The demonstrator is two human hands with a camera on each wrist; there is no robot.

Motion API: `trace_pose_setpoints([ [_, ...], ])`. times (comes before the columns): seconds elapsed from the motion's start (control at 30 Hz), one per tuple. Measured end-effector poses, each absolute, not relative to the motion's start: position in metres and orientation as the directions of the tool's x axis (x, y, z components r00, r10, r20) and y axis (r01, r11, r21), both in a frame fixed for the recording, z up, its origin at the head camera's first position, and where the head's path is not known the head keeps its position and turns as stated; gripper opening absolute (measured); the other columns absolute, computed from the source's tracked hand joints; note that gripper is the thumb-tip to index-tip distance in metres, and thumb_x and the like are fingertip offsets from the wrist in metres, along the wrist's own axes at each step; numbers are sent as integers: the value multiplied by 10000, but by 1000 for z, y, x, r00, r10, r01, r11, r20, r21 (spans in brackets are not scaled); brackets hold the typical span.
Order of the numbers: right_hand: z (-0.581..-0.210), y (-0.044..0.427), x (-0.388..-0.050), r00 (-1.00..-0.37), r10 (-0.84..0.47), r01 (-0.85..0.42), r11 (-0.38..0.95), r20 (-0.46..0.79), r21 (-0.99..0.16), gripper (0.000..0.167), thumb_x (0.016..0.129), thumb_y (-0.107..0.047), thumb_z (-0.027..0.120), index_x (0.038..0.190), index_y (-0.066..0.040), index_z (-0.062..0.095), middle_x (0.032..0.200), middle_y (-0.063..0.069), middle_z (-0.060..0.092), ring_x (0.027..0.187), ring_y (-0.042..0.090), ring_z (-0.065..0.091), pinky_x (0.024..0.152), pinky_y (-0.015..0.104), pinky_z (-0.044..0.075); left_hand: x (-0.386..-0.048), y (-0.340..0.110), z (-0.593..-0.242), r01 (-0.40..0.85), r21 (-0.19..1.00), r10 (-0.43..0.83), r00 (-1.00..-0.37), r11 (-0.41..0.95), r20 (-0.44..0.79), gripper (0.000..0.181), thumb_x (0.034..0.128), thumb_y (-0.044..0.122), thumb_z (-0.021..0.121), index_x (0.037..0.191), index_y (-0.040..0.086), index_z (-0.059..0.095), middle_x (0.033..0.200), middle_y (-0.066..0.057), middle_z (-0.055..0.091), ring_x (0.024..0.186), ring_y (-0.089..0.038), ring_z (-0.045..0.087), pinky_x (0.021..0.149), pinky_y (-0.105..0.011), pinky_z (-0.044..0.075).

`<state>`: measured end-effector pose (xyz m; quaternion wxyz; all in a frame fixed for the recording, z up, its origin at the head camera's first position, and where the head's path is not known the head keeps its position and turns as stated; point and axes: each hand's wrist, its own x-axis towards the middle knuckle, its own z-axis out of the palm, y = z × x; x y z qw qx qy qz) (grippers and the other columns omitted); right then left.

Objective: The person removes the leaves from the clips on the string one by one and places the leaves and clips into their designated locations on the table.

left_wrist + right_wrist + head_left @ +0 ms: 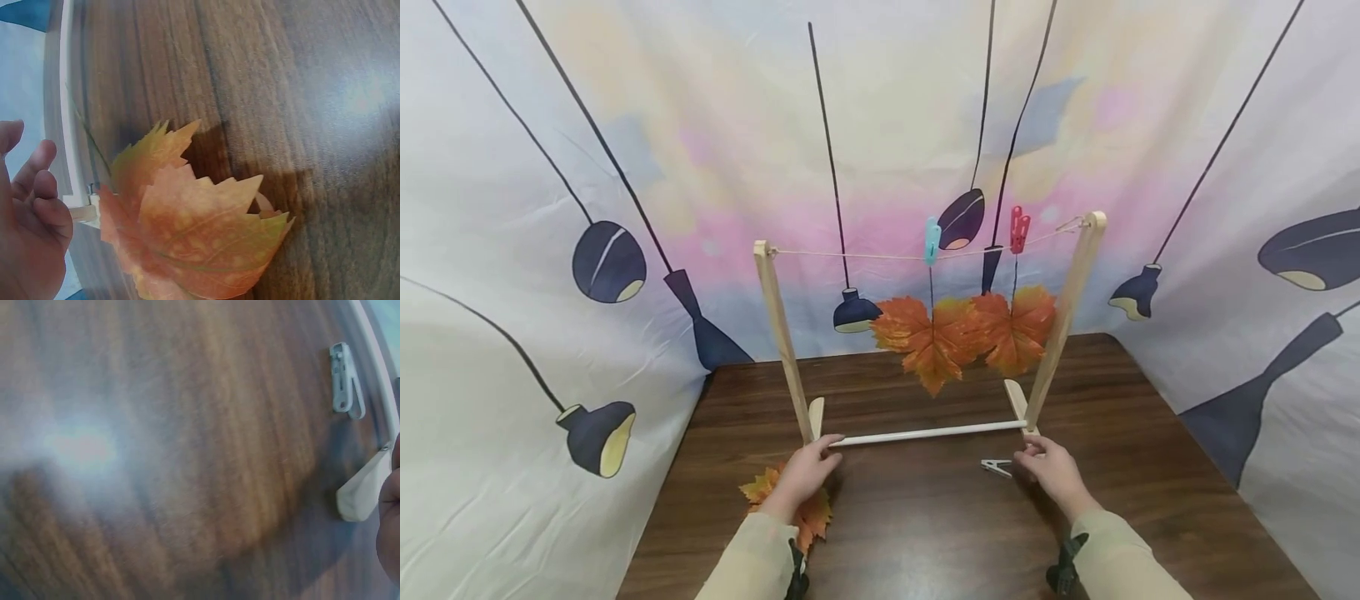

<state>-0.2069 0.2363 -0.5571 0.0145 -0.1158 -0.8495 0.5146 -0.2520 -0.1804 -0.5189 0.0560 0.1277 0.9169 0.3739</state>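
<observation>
A wooden stand (pixel 1060 333) has two upright posts, a string between their tops and a white crossbar (pixel 925 433) low down. Two orange maple leaves (pixel 931 337) hang from the string by a light blue clothespin (pixel 932 240) and a red clothespin (pixel 1018 230). My left hand (pixel 805 477) is at the foot of the left post, fingers loosely bent. My right hand (pixel 1054 473) is by the right post's foot (pixel 359 497); its grip is mostly hidden. A white clothespin (pixel 996 467) lies beside it. Another maple leaf (pixel 200 231) lies under my left forearm.
The stand is on a dark wooden table (pixel 917 525). Behind and at both sides hangs a pastel cloth (pixel 887 125) printed with dark lamps. The tabletop's right edge slants down from the back corner.
</observation>
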Motion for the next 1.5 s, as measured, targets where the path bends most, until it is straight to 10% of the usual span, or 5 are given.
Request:
trace_pose_setpoints([
  [0.67, -515, 248, -212, -983, 182, 102, 526, -6, -845, 522, 893, -256, 636, 1280, 64, 494, 1019, 145, 594, 740, 258, 601, 587, 294, 453, -258, -179, -497, 129, 742, 214, -977, 658, -20, 353, 948, 156, 546, 1301, 169, 556, 865, -60, 578, 488, -147, 369, 536, -334, 385],
  [1.13, -495, 261, -213, -983, 173, 57, 581, 55, -812, 461, 897, -207, 627, 1260, 53, 515, 1019, 167, 602, 905, 285, 594, 652, 310, 497, -263, -179, -476, 182, 697, 226, -974, 694, 29, 358, 956, 198, 537, 1314, 182, 551, 1100, -117, 614, 839, -213, 571, 704, -393, 445],
  [1.5, -480, 254, -216, -986, 143, 16, 598, 87, -801, 440, 899, -212, 619, 1262, 21, 533, 1016, 123, 590, 801, 185, 559, 634, 291, 476, -267, -174, -466, 218, 695, 268, -963, 685, 37, 370, 962, 236, 539, 1330, 193, 533, 992, -52, 619, 709, -152, 532, 641, -351, 414],
])
